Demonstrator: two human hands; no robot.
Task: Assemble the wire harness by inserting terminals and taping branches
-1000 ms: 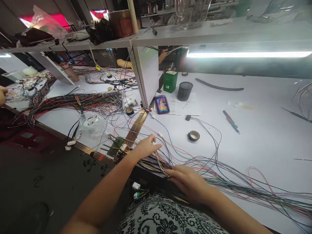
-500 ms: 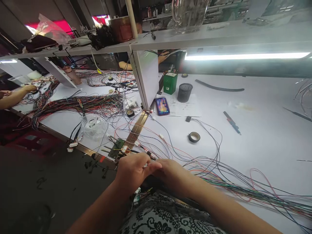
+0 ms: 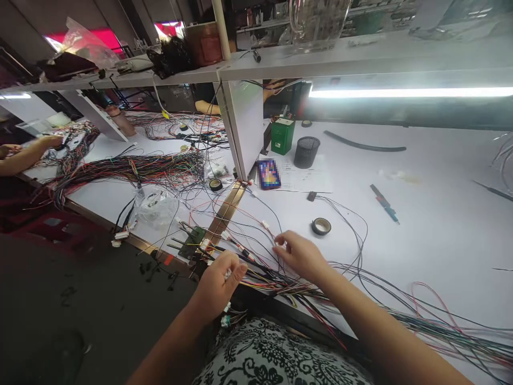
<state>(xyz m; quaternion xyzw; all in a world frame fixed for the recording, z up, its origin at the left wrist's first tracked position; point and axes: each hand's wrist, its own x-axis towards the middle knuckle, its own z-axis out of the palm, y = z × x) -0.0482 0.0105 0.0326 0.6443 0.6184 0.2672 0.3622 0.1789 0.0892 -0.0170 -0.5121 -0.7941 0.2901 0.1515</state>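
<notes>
Near the table's front edge, my left hand (image 3: 221, 282) is closed around part of a wire bundle (image 3: 276, 283); its grip hides the exact strands. My right hand (image 3: 301, 255) is above the bundle, its fingers bent into a pinch on a thin wire (image 3: 274, 238). That wire runs close to a small white connector (image 3: 265, 225). Left of my hands, a green fixture board (image 3: 192, 242) with upright pins stands at the edge. Beside it lie several white connectors and black-sleeved leads. A roll of black tape (image 3: 321, 226) sits beyond my right hand.
A phone (image 3: 269, 174) lies on a paper sheet (image 3: 308, 179), near a mesh cup (image 3: 307, 152) and a green box (image 3: 282, 136). A cutter knife (image 3: 385, 204) is at right. A big harness (image 3: 132, 170) covers the left table. A co-worker's arm (image 3: 30, 155) shows far left.
My hands, close together before, are now apart. The right hand has moved up and away from the left, uncovering the wire bundle; the left stays near the edge.
</notes>
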